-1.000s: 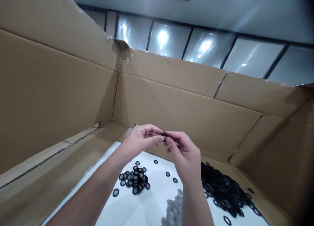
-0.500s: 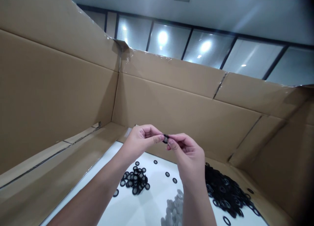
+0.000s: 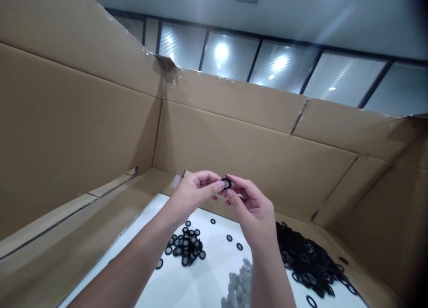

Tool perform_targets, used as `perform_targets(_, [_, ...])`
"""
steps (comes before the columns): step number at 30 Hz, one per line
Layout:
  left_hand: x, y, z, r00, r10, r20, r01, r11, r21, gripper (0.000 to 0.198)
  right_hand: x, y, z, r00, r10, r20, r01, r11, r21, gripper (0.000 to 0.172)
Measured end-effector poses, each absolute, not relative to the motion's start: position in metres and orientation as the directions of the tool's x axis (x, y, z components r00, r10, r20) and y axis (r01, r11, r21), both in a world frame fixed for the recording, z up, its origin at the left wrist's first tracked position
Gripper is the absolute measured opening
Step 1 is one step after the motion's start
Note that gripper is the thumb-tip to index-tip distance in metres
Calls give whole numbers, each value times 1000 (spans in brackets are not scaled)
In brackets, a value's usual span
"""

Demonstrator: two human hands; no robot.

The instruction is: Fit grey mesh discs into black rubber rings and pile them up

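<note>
Head view: left hand (image 3: 200,190) and right hand (image 3: 252,205) clamp fingers (image 3: 214,189) on opposite sides of a ring (image 3: 228,183) toward five o'clock, probably for steadiness.

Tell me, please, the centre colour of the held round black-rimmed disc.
The disc's centre is grey, clearest in the head view.

My white worktop (image 3: 194,285), bottom centre | grey-centred black rings (image 3: 186,245) heaped lower left of centre, strays around | grey discs (image 3: 238,288) bottom centre | plain black rings (image 3: 307,259) piled lower right
</note>
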State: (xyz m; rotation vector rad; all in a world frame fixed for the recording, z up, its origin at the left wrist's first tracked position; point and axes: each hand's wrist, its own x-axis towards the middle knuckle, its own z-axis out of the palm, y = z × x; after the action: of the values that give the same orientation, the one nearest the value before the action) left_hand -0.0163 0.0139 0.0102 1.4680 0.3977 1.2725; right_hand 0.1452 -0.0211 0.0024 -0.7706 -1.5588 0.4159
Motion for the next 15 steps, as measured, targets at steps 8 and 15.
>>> perform_targets(8, [-25, 17, 10, 447, 771, 453, -334, -326, 884, 18, 145, -22, 5, -73, 615, 785, 411, 736, -538, 30])
perform_targets(15, [-27, 18, 9, 356, 784, 508, -300, -419, 857, 19, 140, -20, 2, 26, 699, 714, 236, 690, -684, 7])
